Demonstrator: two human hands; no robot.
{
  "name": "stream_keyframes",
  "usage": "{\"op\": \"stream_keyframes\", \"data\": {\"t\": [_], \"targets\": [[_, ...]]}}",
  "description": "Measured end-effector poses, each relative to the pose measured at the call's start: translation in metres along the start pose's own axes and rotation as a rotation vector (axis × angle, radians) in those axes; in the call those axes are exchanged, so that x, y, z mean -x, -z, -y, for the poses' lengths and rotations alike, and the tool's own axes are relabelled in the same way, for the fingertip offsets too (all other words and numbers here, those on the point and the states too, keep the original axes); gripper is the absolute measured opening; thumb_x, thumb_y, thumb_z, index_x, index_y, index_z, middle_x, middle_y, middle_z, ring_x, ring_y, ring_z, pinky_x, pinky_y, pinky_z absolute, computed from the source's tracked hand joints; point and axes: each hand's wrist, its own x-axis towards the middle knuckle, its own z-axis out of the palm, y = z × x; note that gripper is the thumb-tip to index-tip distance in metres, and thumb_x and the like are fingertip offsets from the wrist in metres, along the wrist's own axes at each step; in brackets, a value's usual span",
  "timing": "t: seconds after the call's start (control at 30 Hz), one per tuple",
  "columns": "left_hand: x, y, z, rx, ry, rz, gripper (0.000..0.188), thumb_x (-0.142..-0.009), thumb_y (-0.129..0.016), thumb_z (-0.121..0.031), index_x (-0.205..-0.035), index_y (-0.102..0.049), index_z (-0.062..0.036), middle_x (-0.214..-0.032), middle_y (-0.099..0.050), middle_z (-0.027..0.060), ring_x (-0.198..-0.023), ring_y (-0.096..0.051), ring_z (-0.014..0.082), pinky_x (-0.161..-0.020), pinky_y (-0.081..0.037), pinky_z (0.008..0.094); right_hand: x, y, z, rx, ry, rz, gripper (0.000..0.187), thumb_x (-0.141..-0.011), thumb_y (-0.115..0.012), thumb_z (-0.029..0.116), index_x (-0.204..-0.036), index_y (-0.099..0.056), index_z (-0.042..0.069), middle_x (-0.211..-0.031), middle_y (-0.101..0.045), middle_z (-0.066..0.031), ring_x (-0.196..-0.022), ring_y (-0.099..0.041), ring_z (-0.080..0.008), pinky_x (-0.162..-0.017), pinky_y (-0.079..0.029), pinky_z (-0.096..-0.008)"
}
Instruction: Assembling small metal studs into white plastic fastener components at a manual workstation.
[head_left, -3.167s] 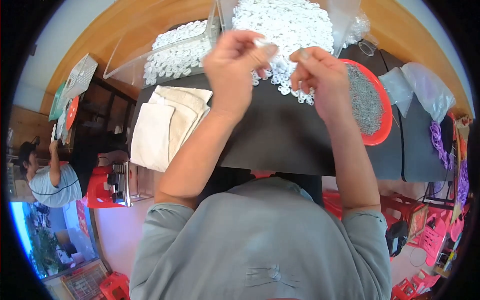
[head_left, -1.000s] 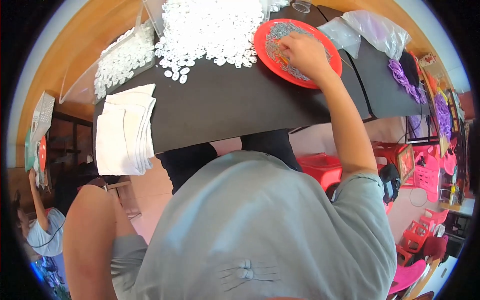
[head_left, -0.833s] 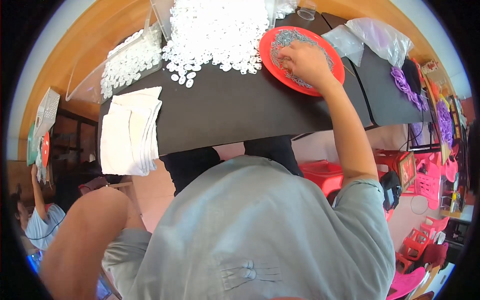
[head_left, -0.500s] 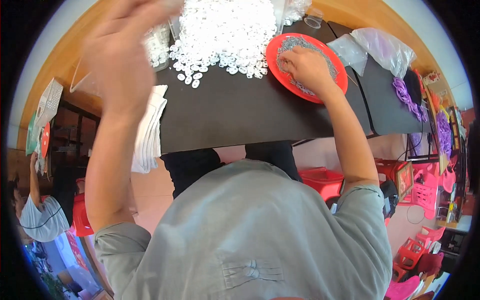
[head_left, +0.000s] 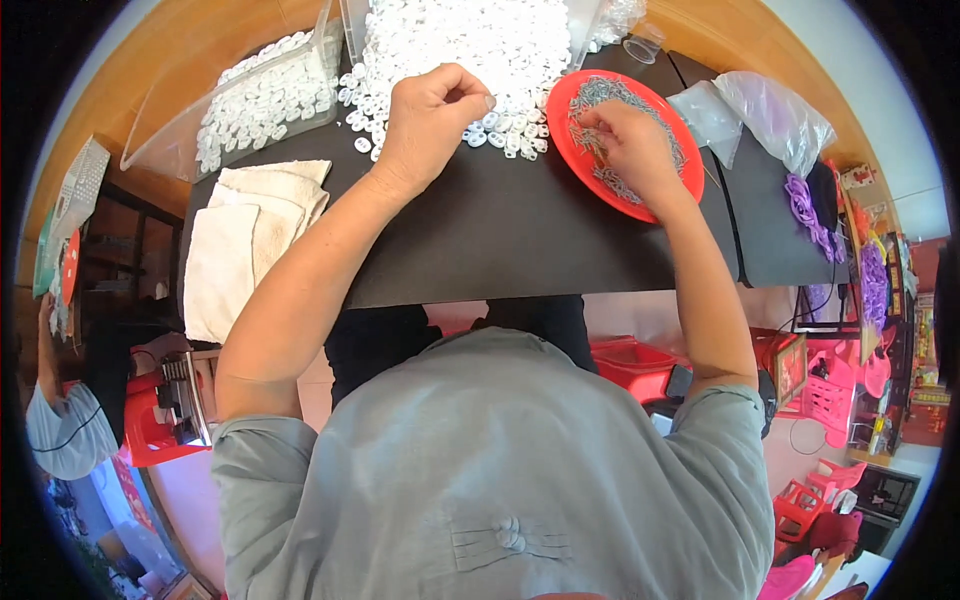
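Note:
My left hand (head_left: pixel 425 125) is over the near edge of a heap of small white oval pieces (head_left: pixel 470 45). Its thumb and forefinger are pinched together beside the pieces; whatever lies between the tips is too small to make out. On the right, a red plate (head_left: pixel 692 178) carries a loose pile of thin grey metal nails (head_left: pixel 612 92). My right hand (head_left: pixel 635 150) reaches over this plate, fingers curled and closed down at the nails. Its fingertips are partly hidden, so what they pinch does not show.
A clear bin (head_left: pixel 285 125) of white pieces stands at the left, near folded cream cloths (head_left: pixel 225 270). Plastic bags (head_left: pixel 775 110) and purple cord (head_left: pixel 808 215) lie right of the plate. At far left is another person (head_left: pixel 70 430).
My left hand has swung right and down from above the clear bin to the heap's near edge. My right hand stays over the plate, its fingers still curled at the nails.

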Motion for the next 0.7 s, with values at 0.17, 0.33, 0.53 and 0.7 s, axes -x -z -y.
{"op": "stream_keyframes", "data": {"t": [0.17, 0.33, 0.53, 0.7], "targets": [[0.004, -0.005, 0.004, 0.119, 0.016, 0.050, 0.009, -0.079, -0.068, -0.008, -0.078, -0.066, 0.0009, -0.068, -0.063, 0.0018, -0.065, -0.054, 0.0079, -0.059, -0.044, 0.0234, -0.007, 0.010, 0.007, -0.343, -0.336, 0.021, 0.016, -0.084, -0.062, -0.001, -0.099, -0.064, 0.004, -0.081, -0.064, -0.0043, -0.076, -0.061, -0.0125, -0.068, -0.048, -0.0276], [0.011, -0.006, -0.011, 0.304, 0.284, 0.191, 0.015, -0.087, -0.065, -0.015, -0.089, -0.069, -0.0011, -0.076, -0.066, 0.0051, -0.070, -0.061, 0.0129, -0.063, -0.049, 0.0258, -0.026, 0.011, 0.059, -0.960, -0.496, -0.068, 0.016, -0.087, -0.062, 0.000, -0.102, -0.062, 0.000, -0.083, -0.064, -0.0015, -0.077, -0.061, -0.0101, -0.072, -0.047, -0.0244], [0.008, 0.002, -0.015, 0.758, 0.508, 0.299, 0.023, -0.090, -0.061, -0.019, -0.093, -0.067, 0.0033, -0.076, -0.065, 0.0107, -0.068, -0.064, 0.0196, -0.057, -0.050, 0.0304, -0.042, -0.005, 0.103, -1.189, -0.350, -0.139, 0.020, -0.086, -0.062, -0.002, -0.106, -0.059, -0.002, -0.090, -0.064, -0.0046, -0.083, -0.061, -0.0107, -0.078, -0.047, -0.0239], [0.003, 0.014, -0.011, 0.896, 0.532, 0.334, 0.021, -0.090, -0.059, -0.017, -0.090, -0.066, 0.0027, -0.075, -0.064, 0.0111, -0.070, -0.064, 0.0205, -0.062, -0.050, 0.0333, -0.055, -0.014, 0.121, -1.082, -0.234, -0.264, 0.019, -0.086, -0.062, -0.002, -0.105, -0.062, -0.004, -0.093, -0.064, -0.0051, -0.084, -0.060, -0.0101, -0.079, -0.047, -0.0229]]}}
